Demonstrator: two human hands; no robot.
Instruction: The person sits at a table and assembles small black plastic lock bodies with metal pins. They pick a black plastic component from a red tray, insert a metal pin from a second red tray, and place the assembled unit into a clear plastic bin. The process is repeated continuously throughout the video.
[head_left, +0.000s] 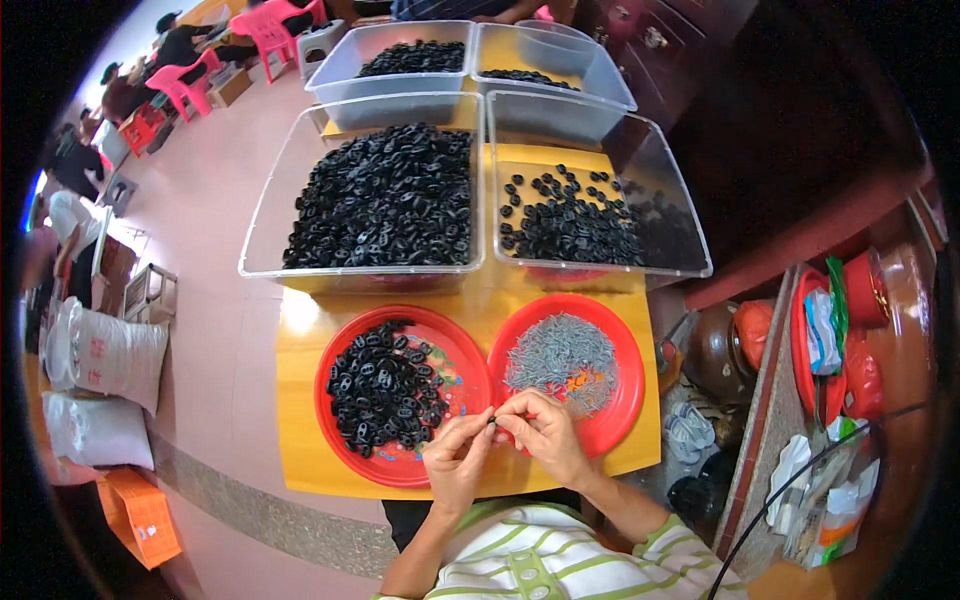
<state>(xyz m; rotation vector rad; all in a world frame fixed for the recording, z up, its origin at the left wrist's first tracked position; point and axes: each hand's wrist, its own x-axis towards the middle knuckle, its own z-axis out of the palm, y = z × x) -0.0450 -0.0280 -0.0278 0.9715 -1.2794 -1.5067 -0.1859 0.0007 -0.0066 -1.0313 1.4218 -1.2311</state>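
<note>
My left hand point(456, 462) and my right hand point(546, 434) meet at the near edge of two red plates, both closed in a pinch. Between their fingertips is a small black piece point(491, 422), mostly hidden; the left fingers grip it. Whatever the right fingertips pinch is too small to make out. To the left, a red plate point(474, 352) holds a heap of black oval pieces point(385, 395) with holes in them. On the right, another red plate point(630, 385) carries many small grey screw-like pins point(560, 350).
Behind the plates stand clear plastic bins: a left one point(268, 225) heaped with black pieces, a right one point(680, 235) holding fewer. Two more bins stand farther back on the yellow table point(310, 440). White sacks point(110, 350) and an orange crate point(140, 515) are on the floor at left.
</note>
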